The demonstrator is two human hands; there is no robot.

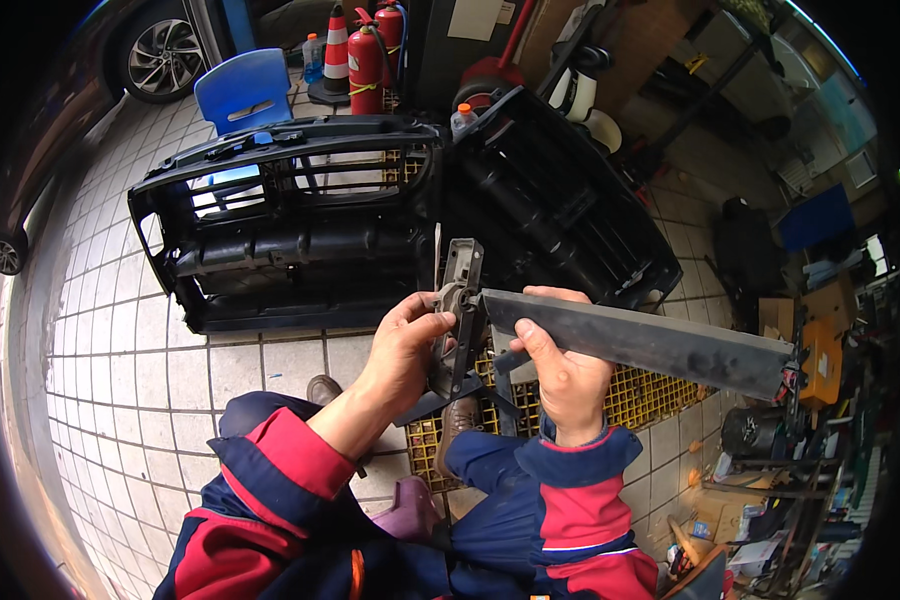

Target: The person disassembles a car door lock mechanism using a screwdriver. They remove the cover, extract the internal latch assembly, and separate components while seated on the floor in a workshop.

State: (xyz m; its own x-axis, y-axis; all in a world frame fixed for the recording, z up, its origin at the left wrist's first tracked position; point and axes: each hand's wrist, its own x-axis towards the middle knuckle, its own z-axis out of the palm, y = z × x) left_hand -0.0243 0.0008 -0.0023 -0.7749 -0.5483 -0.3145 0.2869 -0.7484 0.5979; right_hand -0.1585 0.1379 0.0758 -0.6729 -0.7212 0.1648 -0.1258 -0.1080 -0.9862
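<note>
My left hand [402, 345] pinches a narrow grey bracket [463, 262] with slots and a small pivot, held upright above my knees. Closed round a long flat dark slat [660, 345] is my right hand [568, 390], its thumb on the near face and its fingers behind. The slat's left end meets or nearly meets the bracket's pivot; whether the two are joined, I cannot tell. From there it stretches to the right, tilting slightly down. Beyond my hands, a large black plastic front-end frame [300, 250] with openings stands on the floor.
A second black plastic car part [560, 200] leans to the right of the frame. Behind stand a blue chair [242, 92], a traffic cone [336, 60] and fire extinguishers [367, 70]. Yellow floor grating [650, 395] lies below my right hand. Cluttered shelves [770, 480] line the right; a car wheel [163, 60] shows far left.
</note>
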